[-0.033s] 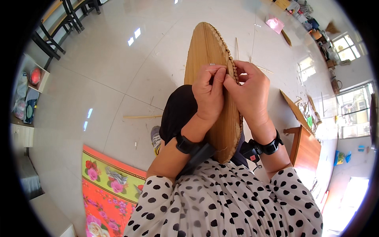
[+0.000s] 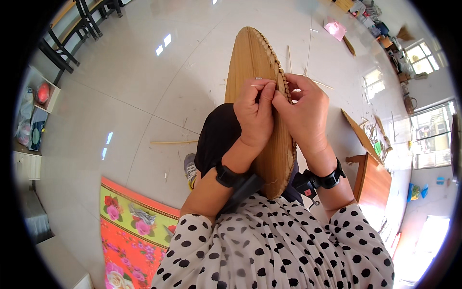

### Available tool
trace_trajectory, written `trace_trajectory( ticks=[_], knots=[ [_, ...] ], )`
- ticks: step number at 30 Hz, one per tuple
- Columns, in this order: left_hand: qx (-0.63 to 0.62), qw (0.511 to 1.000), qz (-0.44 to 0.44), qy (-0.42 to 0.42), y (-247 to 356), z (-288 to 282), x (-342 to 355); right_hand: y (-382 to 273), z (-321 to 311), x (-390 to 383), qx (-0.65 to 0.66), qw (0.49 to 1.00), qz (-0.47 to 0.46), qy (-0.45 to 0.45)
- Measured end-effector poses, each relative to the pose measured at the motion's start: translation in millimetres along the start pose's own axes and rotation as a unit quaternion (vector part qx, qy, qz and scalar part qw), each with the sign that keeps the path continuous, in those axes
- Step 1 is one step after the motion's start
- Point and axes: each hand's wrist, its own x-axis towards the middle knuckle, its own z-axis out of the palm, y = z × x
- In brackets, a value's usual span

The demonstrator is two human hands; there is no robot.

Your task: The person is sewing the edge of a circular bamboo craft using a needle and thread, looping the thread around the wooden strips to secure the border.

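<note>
A flat, light-brown stalk mat (image 2: 245,55) with a rounded outline stands tilted on edge against my lap, its knobbly rim (image 2: 270,45) running along the right side. My left hand (image 2: 255,115) is closed near this rim, thumb and forefinger pinching a thin, pale needle (image 2: 258,85). A silvery ring (image 2: 258,78) shows on one of its fingers. From the other side, my right hand (image 2: 308,108) is closed on the rim, its thumb on the near face and fingers partly hidden behind. The two thumbs nearly meet.
Thin stalks, including one stalk (image 2: 173,142), lie scattered on the tiled floor (image 2: 144,86). A floral cloth (image 2: 132,231) spreads at lower left. On the right stands a wooden stool (image 2: 373,180); dark-framed chairs (image 2: 72,29) stand far left, a pink bag (image 2: 334,30) far right.
</note>
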Motion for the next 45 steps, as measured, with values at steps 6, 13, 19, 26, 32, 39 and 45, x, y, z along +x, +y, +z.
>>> trace_trajectory(
  ticks=[6, 13, 19, 26, 32, 39, 45],
  knots=[
    [-0.116, 0.978, 0.066, 0.16, 2, -73, 38, 26, -7, 5, -0.002, 0.996, 0.085, 0.018],
    [-0.316, 0.938, -0.145, -0.002, 69, -87, 40, 21, -5, 3, 0.013, 0.997, 0.073, 0.01],
    [-0.151, 0.982, -0.111, 0.007, 98, -256, 81, 21, -13, -5, 0.047, 0.996, 0.08, 0.003],
    [0.148, 0.945, 0.06, 0.287, 136, -295, 87, 18, -7, -9, 0.089, 0.994, 0.061, -0.005],
    [0.134, 0.97, -0.141, -0.147, 59, -69, 27, 18, -4, -13, 0.136, 0.989, 0.059, -0.01],
    [0.156, 0.951, -0.198, -0.178, 49, -18, 28, 35, -7, -15, 0.244, 0.968, 0.067, -0.012],
    [0.252, 0.915, -0.246, -0.196, 67, -17, 35, 43, -8, -16, 0.318, 0.942, 0.096, -0.047]
  ],
)
